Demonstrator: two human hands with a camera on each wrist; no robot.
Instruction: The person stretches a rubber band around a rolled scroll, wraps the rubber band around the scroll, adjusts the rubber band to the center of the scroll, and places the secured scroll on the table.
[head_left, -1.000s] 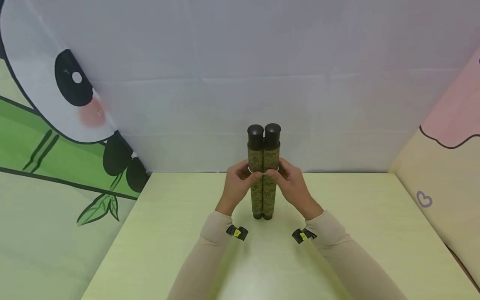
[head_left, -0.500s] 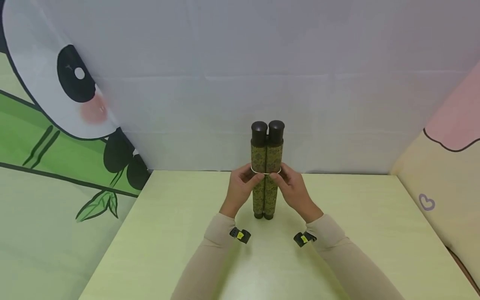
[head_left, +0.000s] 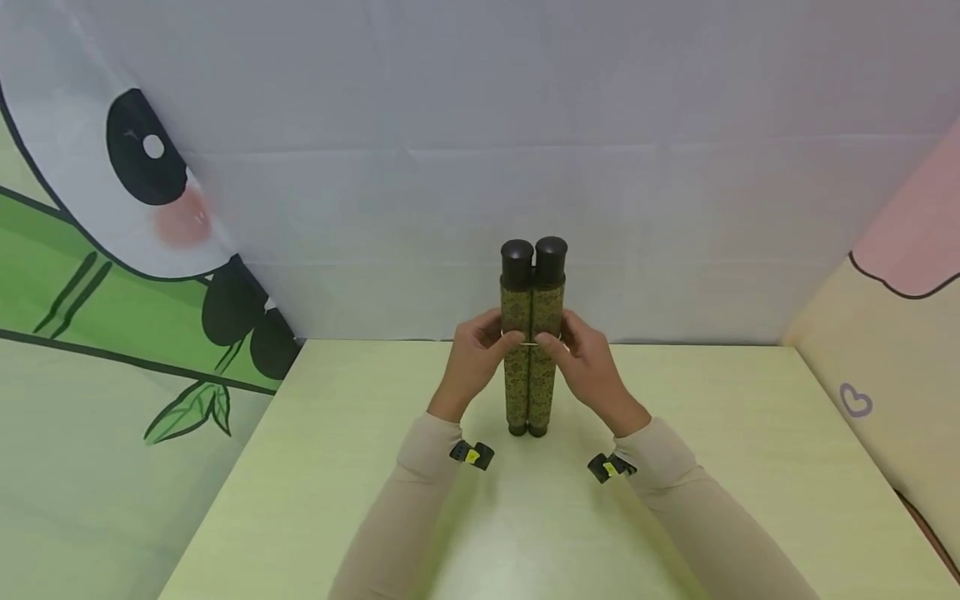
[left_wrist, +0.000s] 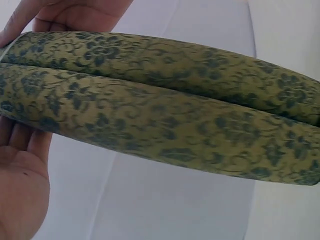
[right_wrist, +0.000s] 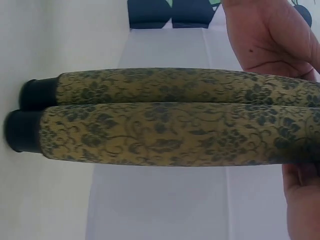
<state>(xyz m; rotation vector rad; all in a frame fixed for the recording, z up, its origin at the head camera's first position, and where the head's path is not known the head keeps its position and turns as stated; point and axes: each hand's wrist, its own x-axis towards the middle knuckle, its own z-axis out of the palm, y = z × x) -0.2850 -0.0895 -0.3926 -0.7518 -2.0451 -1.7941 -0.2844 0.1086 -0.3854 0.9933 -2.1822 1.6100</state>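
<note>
Two rolled hanging scrolls, the left scroll (head_left: 516,308) and the right scroll (head_left: 547,308), are held upright side by side. Their cloth is olive with a dark floral pattern (left_wrist: 160,117), and dark knobs (right_wrist: 25,131) cap the ends. A thin white elastic band (head_left: 530,344) runs across both at mid height. My left hand (head_left: 472,358) grips the left side, thumb on the front at the band. On the other side my right hand (head_left: 590,367) does the same. The fingers behind the scrolls are mostly hidden in the head view.
The pale yellow table (head_left: 360,400) meets a white cloth backdrop (head_left: 375,208) just behind the scrolls. A printed cartoon panel (head_left: 112,292) stands at the left, and a cream and pink panel (head_left: 892,358) at the right.
Both thumbs have moved slightly up, onto the white band, covering more of it. The scrolls stay upright between the hands; the head view has shifted a little.
</note>
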